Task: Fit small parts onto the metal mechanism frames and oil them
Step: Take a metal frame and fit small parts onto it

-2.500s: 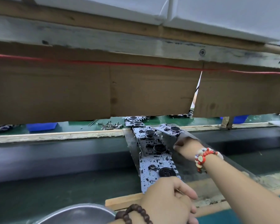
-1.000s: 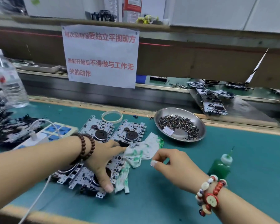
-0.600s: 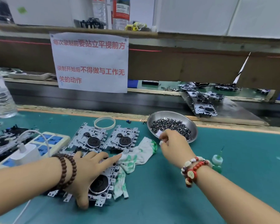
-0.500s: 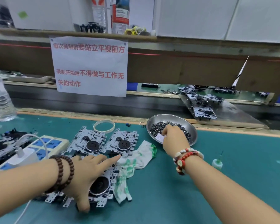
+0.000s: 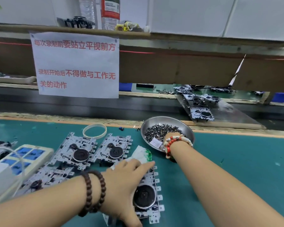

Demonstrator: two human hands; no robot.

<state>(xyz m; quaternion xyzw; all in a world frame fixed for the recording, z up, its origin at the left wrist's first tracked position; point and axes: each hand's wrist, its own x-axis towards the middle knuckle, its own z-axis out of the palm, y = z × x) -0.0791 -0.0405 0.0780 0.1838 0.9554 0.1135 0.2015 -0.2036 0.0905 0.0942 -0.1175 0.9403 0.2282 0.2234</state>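
Observation:
Several metal mechanism frames lie on the green mat: two side by side (image 5: 79, 149) (image 5: 115, 149), one at the near left (image 5: 44, 176), and one with a black wheel (image 5: 147, 194) nearest me. My left hand (image 5: 126, 182) lies across that nearest frame, fingers straight and pointing right, thumb at its near edge. A steel bowl (image 5: 162, 118) holds a heap of small dark parts (image 5: 159, 130) and a paper slip (image 5: 156, 143). My right hand (image 5: 172, 134) dips into the parts. Its fingers are hidden behind the wrist and red-and-white bracelet.
A stained white cloth (image 5: 141, 154) lies partly under my left fingers. A tape ring (image 5: 94, 130) sits behind the frames, a power strip (image 5: 15, 164) with a white cable at left. Beyond the mat's edge, a metal chute (image 5: 228, 108) carries more frames (image 5: 198, 105). A paper sign (image 5: 75, 63) hangs above.
My view dropped from the chute to the mat. My right hand moved from above the cloth into the bowl. My left hand slid the nearest frame rightward, toward the cloth.

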